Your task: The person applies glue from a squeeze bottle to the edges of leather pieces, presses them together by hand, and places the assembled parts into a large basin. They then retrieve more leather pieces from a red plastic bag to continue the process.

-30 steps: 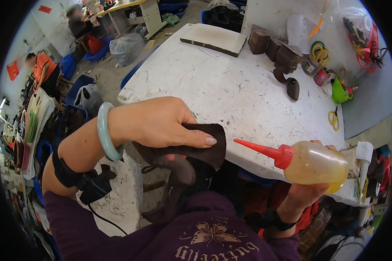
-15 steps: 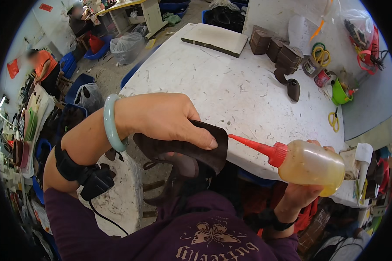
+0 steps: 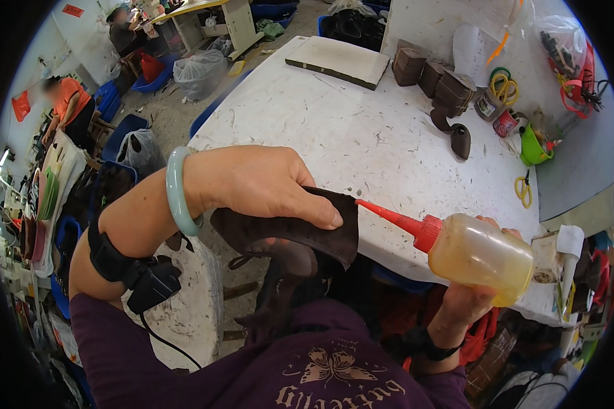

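Observation:
My left hand [image 3: 266, 184] grips a dark brown leather piece [image 3: 334, 238] by its upper edge, thumb on top and the other fingers hidden beneath. The piece curves and hangs in front of me, over the near side of the table. In my right hand [image 3: 474, 296] is a squeeze bottle [image 3: 484, 259] of yellowish liquid, tilted so its long red nozzle [image 3: 392, 217] points left. The nozzle tip is at the right upper corner of the leather; whether it touches I cannot tell. Most right-hand fingers are hidden behind the bottle.
Beyond my hands lies a white worktable [image 3: 273, 116] with a pale slab [image 3: 338, 61], stacks of brown pieces [image 3: 426, 71] and one loose brown piece [image 3: 460, 141]. Yellow-handled scissors [image 3: 523, 189], tins and a green cup [image 3: 535, 145] stand along its right side. Two people sit or stand far left.
My right hand has moved slightly left with the bottle, bringing the nozzle tip to the leather's corner. The leather piece has shifted and turned a little in my left hand.

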A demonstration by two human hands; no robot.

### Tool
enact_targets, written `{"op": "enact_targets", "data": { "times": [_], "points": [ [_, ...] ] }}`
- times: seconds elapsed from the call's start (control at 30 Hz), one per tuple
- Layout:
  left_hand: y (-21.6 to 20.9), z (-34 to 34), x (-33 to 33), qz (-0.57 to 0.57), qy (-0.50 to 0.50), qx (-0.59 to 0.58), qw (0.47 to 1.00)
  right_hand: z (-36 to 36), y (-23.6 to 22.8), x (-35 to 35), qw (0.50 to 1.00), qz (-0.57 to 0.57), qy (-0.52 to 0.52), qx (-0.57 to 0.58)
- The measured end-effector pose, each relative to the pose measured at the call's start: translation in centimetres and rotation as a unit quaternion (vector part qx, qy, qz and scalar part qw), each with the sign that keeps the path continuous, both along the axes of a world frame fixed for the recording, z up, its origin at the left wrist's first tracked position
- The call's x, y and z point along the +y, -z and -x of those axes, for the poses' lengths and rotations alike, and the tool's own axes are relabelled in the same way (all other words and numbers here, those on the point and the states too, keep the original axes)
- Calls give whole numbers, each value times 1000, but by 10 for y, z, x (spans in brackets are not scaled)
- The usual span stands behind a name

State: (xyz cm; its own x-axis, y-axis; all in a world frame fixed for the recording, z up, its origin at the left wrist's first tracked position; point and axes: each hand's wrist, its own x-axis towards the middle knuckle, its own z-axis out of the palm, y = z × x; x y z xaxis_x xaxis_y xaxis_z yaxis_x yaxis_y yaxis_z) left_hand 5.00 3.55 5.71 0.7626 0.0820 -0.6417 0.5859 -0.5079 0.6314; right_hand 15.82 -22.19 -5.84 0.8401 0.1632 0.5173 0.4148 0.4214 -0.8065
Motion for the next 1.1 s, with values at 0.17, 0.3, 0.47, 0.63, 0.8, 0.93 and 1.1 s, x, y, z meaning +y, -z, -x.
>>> {"op": "enact_targets", "data": {
  "times": [0.17,0.3,0.47,0.63,0.8,0.93,1.1],
  "points": [
    [3,0,1,-12,4,-5,1000,0,2,-3,1000,-16,1,3],
    [2,0,-1,10,3,-11,1000,-1,4,-4,999,-7,2,-39],
    [2,0,-2,4,-7,5,1000,2,0,-1,999,6,-10,-30],
    [-2,0,-3,12,-11,10,1000,1,3,-2,999,11,5,-32],
    [1,1,1,-1,-4,-2,1000,3,3,-1,1000,11,4,-18],
    [0,1,1,-7,-5,-6,1000,1,5,-3,1000,-8,-7,-1],
    [1,1,1,-25,-3,-8,1000,1,8,-2,999,-37,-8,-2]
  ]
}}
